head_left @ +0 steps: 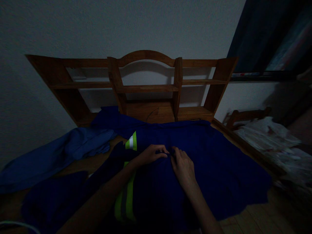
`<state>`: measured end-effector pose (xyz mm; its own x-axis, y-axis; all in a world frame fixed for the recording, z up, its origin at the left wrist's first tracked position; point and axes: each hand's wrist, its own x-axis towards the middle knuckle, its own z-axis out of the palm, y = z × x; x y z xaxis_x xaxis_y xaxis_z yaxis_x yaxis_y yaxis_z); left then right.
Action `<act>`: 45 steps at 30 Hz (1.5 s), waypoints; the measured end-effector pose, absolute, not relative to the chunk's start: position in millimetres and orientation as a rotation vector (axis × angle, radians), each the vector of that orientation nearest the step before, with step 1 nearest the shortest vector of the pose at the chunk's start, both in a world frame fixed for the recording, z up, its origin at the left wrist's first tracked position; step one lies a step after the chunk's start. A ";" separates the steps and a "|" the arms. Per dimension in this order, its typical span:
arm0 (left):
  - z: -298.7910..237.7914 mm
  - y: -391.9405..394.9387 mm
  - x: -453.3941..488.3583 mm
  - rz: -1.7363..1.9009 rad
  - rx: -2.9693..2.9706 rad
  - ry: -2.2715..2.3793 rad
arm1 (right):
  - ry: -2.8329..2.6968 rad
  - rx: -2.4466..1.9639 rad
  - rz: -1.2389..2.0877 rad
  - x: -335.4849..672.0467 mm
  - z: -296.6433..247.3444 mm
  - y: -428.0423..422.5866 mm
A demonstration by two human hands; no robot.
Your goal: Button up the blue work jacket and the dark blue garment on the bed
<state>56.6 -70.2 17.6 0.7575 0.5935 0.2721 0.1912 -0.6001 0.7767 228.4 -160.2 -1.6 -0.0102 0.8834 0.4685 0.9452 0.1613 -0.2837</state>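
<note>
The left hand [156, 154] and right hand [182, 164] both pinch the reflective-striped blue work garment [209, 169], spread beneath them across the wooden counter [236, 224]; the step looks like working its fabric between them; the next move seems to call for steady pinching; a shelf unit [148, 88] stands beyond.
</note>
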 end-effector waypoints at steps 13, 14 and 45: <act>16.0 -68.9 56.2 0.589 2.139 0.587 | -1.942 -1.627 -0.090 231.1 3.1 -164.4; 16.3 -67.8 55.9 0.568 2.145 0.577 | -1.941 -1.624 -0.085 231.2 3.2 -164.4; 5.2 -68.5 61.8 0.731 1.718 0.804 | -1.911 -1.657 -0.119 229.8 2.7 -164.5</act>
<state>61.8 -68.5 5.2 0.5869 0.8051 0.0857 0.1610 -0.2198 0.9622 229.8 -164.5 2.7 -0.0406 0.8720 0.4878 0.9259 0.2164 -0.3097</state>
